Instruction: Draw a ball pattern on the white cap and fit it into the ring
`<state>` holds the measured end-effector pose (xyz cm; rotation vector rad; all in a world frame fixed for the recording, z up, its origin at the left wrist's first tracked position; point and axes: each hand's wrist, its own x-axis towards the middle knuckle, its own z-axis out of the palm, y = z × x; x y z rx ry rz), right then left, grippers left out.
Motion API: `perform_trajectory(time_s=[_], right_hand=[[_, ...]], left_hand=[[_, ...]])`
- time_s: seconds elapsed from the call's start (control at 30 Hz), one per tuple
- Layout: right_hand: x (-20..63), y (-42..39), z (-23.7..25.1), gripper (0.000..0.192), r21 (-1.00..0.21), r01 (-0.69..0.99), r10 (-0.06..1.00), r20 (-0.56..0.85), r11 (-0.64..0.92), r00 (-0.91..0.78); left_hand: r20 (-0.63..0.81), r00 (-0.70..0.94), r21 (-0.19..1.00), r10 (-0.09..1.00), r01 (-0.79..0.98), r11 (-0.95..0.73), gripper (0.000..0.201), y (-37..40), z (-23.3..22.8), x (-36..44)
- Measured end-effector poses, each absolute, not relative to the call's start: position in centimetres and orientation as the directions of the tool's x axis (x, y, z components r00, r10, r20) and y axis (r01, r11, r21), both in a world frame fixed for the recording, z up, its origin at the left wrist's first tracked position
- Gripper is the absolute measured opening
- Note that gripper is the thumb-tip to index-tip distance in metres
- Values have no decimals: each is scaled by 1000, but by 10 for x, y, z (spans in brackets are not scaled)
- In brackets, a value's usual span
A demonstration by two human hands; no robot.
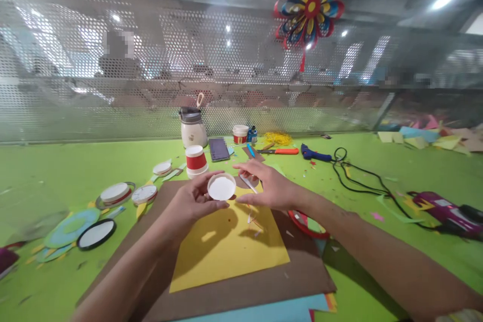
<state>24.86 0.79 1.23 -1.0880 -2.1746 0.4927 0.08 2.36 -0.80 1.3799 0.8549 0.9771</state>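
A small white paper cup (pixel 221 187) is held by the left hand (pixel 192 204) above a yellow sheet (pixel 226 246), with its round white face turned up toward the camera and its axis tilted toward the viewer. The cup is gripped at its rim between the thumb and the curled fingers, at the far right end of that hand. The right hand (pixel 269 186) is held just right of the cup, fingers loosely spread; a thin white strip (pixel 248 183) is seen at its fingers, though whether it is pinched cannot be told. A red-banded cup (pixel 195 160) is set upside down just beyond, with lids (pixel 144 194) to the left and a brown board (pixel 302 271) beneath.
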Motion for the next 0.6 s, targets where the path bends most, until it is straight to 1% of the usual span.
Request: perform_trajectory(time_s=[0.07, 0.17, 0.27, 0.5, 0.6], right_hand=[[246, 6, 10, 74, -572, 549, 792, 396, 609, -466], [243, 5, 8, 63, -572, 534, 781, 415, 623, -466], [240, 4, 9, 54, -608, 487, 776, 430, 627, -462], [233, -2, 13, 53, -729, 344, 792, 445, 591, -418], [232, -8, 18, 51, -760, 282, 789, 455, 585, -412]], left_hand=[[77, 410, 997, 909, -49, -63, 76, 23, -10, 1], [109, 456, 994, 883, -58, -93, 71, 22, -14, 0], [136, 467, 990, 873, -85, -109, 70, 21, -15, -1], [135, 445, 990, 885, -93, -104, 65, 8, -2, 3], [163, 432, 985, 887, -117, -124, 68, 3, 0, 4]])
